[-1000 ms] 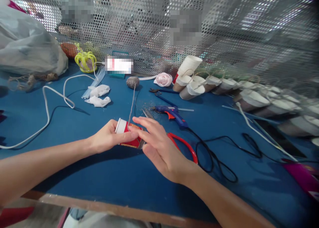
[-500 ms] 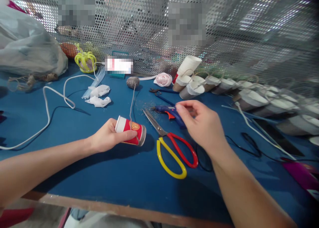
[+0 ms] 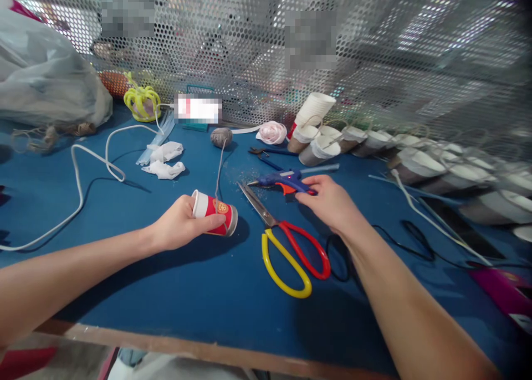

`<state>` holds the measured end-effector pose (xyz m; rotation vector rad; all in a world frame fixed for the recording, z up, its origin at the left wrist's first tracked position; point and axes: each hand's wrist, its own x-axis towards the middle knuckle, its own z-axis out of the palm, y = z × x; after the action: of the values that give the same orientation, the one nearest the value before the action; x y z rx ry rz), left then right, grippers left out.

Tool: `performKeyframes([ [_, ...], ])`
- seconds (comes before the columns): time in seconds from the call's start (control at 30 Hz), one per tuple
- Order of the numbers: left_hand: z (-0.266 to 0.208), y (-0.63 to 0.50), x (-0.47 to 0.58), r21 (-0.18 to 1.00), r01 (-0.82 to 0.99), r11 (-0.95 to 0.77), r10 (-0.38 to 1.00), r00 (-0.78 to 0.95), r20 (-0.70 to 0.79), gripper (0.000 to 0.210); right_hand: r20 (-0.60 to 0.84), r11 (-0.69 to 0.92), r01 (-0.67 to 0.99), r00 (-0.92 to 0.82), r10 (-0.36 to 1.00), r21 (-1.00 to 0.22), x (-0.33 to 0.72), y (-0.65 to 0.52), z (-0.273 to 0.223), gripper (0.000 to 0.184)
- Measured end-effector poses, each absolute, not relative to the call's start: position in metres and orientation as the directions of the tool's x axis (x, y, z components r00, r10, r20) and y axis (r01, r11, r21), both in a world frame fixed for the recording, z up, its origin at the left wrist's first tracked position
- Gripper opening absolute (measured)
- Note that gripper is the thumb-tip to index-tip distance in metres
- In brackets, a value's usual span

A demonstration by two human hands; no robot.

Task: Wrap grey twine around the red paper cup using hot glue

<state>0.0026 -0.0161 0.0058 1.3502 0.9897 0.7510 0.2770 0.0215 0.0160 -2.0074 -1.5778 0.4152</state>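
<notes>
A red and white paper cup (image 3: 211, 207) lies sideways in my left hand (image 3: 177, 225), whose thumb presses grey yarn against its side. From there the yarn (image 3: 218, 172) runs up to a small grey yarn ball (image 3: 221, 137). My right hand (image 3: 328, 200) has its fingers closed round the handle of a blue hot glue gun (image 3: 280, 178) with an orange trigger. A clear glue stick (image 3: 326, 168) sticks out of the gun's back. Just in front of the gun lie scissors (image 3: 270, 219) with one yellow and one red handle, blades slightly apart.
Blue-handled pliers (image 3: 276, 152) and a pale pink ribbon roll (image 3: 271, 132) lie behind the gun. Several wrapped cups (image 3: 415, 167) line the right, beside a phone (image 3: 461, 225). A white cable (image 3: 78, 175) curls at left, near a plastic bag (image 3: 45, 70). Perforated metal (image 3: 241, 47) closes the back.
My right hand has come down from above the glue gun onto its handle and closed round it. The cup in my left hand has shifted slightly left and up.
</notes>
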Motion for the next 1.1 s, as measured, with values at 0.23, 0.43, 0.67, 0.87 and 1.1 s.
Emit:
performKeyframes([
  [0.23, 0.01, -0.01, 0.001, 0.965, 0.246, 0.088, 0.894, 0.408, -0.185, 0.021, -0.109, -0.105, 0.494, 0.021, 0.994, -0.863, 0.261, -0.01, 0.048, 0.025],
  [0.43, 0.013, -0.007, 0.0, 0.953, 0.293, 0.076, 0.882, 0.426, -0.201, 0.024, -0.109, -0.01, 0.441, -0.201, 0.974, -0.897, 0.246, -0.033, 0.054, 0.019],
  [0.67, 0.015, -0.002, -0.003, 0.943, 0.308, 0.124, 0.888, 0.39, -0.244, 0.027, -0.088, 0.07, 0.655, -0.205, 0.975, -0.752, 0.235, -0.053, 0.053, 0.025],
  [0.87, 0.014, -0.001, -0.002, 0.943, 0.291, 0.159, 0.881, 0.389, -0.269, 0.028, 0.128, 0.408, 0.827, -0.39, 0.912, -0.388, 0.234, -0.053, 0.044, 0.023],
  [1.1, 0.014, 0.0, -0.002, 0.948, 0.292, 0.126, 0.883, 0.402, -0.242, 0.028, 0.325, 0.645, 0.742, -0.573, 0.752, -0.183, 0.238, -0.055, 0.038, 0.036],
])
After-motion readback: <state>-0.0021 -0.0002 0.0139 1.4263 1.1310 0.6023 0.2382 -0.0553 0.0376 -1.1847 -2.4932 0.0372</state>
